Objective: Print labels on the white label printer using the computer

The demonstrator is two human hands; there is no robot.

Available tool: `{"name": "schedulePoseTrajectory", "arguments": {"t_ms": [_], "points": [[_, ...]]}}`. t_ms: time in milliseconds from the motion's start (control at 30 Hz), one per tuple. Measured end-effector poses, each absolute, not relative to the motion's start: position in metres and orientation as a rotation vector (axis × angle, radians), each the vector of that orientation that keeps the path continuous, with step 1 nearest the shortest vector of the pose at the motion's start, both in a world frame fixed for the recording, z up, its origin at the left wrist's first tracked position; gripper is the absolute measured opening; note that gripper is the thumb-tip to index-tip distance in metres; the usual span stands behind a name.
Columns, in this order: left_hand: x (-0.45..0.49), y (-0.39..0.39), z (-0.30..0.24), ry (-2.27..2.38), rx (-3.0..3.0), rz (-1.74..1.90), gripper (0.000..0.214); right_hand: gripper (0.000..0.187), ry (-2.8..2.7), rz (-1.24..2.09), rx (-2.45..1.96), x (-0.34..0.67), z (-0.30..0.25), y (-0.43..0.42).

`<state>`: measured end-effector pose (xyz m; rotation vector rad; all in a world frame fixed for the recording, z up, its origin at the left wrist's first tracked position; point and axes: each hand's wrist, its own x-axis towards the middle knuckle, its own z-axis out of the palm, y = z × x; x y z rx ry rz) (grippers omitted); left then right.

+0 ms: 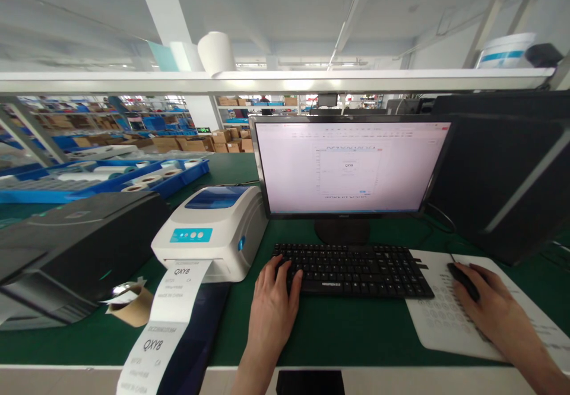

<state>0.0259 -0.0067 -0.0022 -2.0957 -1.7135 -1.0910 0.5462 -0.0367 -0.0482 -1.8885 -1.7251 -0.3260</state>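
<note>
My left hand (275,294) rests with spread fingers on the left end of a black keyboard (351,270). Under my right hand (487,297) is a black computer mouse (464,281), which the fingers wrap round on a pale printed mat (434,318). Behind the keyboard stands a lit monitor (294,169), with a small window reading "QXY8" over a larger page. A white label printer (227,217) is to the left of the keyboard. From its front slot hangs a strip of printed labels (171,306) marked "QXY8", running past the desk edge.
A dark printer (89,240) sits at the left, with a cardboard core (133,309) before it. Blue trays (182,178) of rolls lie behind. A black computer case (494,187) stands at right. A white shelf (312,80) crosses above the monitor. The desktop (356,332) is green.
</note>
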Motion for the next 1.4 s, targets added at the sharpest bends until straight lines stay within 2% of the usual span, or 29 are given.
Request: {"name": "schedulePoseTrajectory", "arguments": {"t_ms": [400, 1400], "points": [[0.0245, -0.0047, -0.0051, -1.708, -2.104, -1.117, 0.029, 0.068, -1.74, -0.354, -1.863, 0.5498, -0.0501, -0.0355], [0.0249, -0.0059, -0.0028, -1.719, -2.108, -1.123, 0.03, 0.069, -1.764, -0.351, -1.825, 0.5494, -0.0473, -0.0355]]}}
